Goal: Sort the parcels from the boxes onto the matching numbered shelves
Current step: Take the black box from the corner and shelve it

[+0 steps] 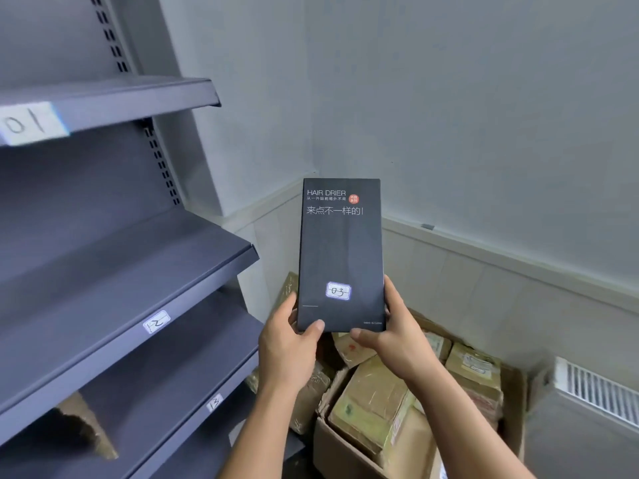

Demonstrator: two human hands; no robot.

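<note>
The left hand (287, 340) and right hand (392, 331) pinch the black box (340, 250) by its lower corners at frame centre, above the carton (333, 440); best hold its 03 label (338, 291) facing up and match it against the shelf tags (156, 321) at left before placing.

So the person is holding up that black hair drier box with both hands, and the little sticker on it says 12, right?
Not quite. In the head view the sticker on the black hair drier box reads 03, not 12; 12 is on a shelf label to the left. The rest holds: the left hand and right hand both grip the box's lower end.
</note>
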